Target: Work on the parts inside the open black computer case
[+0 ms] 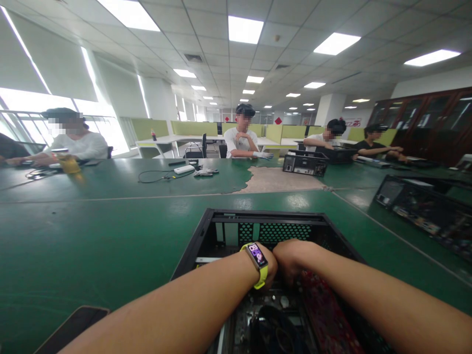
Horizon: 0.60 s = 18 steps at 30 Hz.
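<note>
We reach both arms down into an open black computer case [221,231] that lies on the green table [92,236] right in front of us. Our left hand [271,273], with a yellow smartwatch [257,259] on its wrist, is bent down inside the case, and our right hand [291,258] is pressed against it, knuckle to knuckle, just above the case's inner parts. Both hands look curled, but the fingers point down and away from the camera, so we cannot tell whether either one grips anything. The case's mesh rear wall stands just beyond the hands; below them we see dark cables [273,324] and a reddish board [324,314] under the right forearm.

A dark phone [73,327] lies on the table beside our left forearm, at the near left edge. Further off on the table are 2 more open cases [305,162] [424,206], a white box with a black cord [183,169], and a worn patch [280,179] where the green cover is gone. 4 other people sit at the far side, their hands on the table, well apart from ours
</note>
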### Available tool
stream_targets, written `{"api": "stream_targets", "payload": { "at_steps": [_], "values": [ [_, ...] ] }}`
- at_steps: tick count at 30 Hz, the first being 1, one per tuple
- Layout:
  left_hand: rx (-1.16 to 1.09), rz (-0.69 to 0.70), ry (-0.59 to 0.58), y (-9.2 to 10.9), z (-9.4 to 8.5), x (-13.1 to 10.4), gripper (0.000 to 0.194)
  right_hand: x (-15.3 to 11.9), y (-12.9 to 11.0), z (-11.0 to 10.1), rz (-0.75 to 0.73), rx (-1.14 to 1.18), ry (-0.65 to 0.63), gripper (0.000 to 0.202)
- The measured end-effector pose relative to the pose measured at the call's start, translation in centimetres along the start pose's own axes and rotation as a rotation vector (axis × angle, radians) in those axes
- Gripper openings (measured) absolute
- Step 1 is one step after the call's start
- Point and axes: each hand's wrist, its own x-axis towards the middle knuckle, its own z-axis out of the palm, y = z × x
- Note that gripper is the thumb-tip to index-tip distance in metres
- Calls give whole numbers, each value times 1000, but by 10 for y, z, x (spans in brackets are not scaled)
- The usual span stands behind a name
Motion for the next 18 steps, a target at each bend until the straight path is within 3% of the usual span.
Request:
{"api": "stream_targets", "payload": {
  "at_steps": [3,6,13,18],
  "values": [
    [89,-24,-109,3,-3,-6,27,1,0,0,13,-34,-13,22],
    [129,-23,-129,5,-6,-13,14,1,0,0,12,-43,-44,20],
    [143,-17,-186,7,-8,-13,14,-2,-2,-2,-11,-57,-2,23],
    [103,-13,-143,5,-5,-5,22,-5,-2,-4,7,-65,-12,24]
  ]
}}
